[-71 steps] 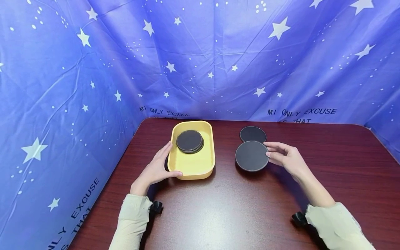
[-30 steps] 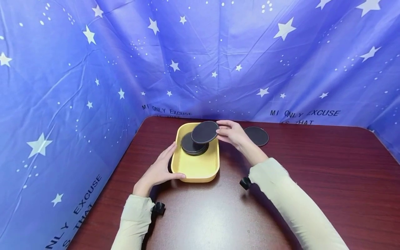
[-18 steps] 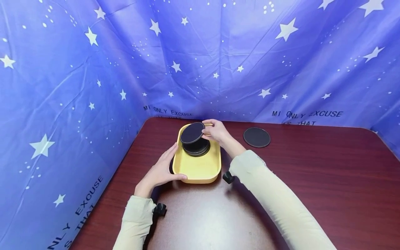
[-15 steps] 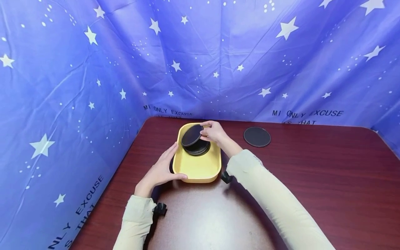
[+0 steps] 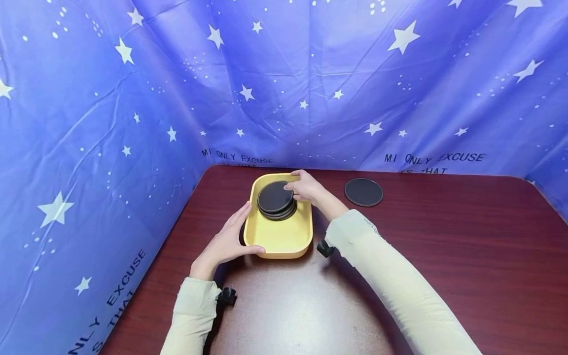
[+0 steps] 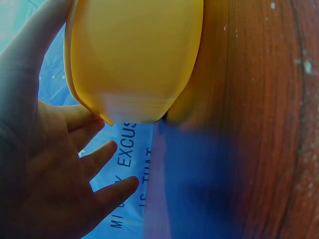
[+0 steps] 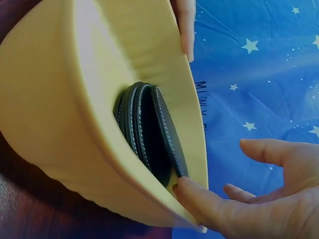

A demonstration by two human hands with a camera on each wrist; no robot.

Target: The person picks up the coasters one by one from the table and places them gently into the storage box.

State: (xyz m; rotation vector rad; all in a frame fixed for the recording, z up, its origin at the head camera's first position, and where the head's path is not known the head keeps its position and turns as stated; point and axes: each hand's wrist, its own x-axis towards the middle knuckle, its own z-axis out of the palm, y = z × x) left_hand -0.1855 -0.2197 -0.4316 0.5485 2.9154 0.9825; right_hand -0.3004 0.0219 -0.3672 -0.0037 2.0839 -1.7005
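Observation:
A yellow rectangular tray (image 5: 279, 239) stands on the table, with several round black stitched coasters (image 5: 282, 215) stacked inside. The top coaster (image 5: 271, 198) lies tilted over the pile. In the right wrist view this top coaster (image 7: 169, 132) has one edge raised off the stack and touching a fingertip. My right hand (image 5: 308, 187) is at that edge; another digit stands apart above the coaster. My left hand (image 5: 221, 249) spans the tray's near left corner, thumb along the front rim and extended fingers at the left side. Spread fingers of the left hand (image 6: 65, 174) show in the left wrist view.
Another black coaster (image 5: 364, 192) lies flat on the dark red wooden table (image 5: 443, 246), right of the tray. A blue star-printed curtain (image 5: 284, 74) hangs behind and at the left of the table.
My right hand has carried a coaster from the table's right side leftward into the tray. The coaster has lowered onto the pile and the fingers have loosened. The left hand has stayed at the tray.

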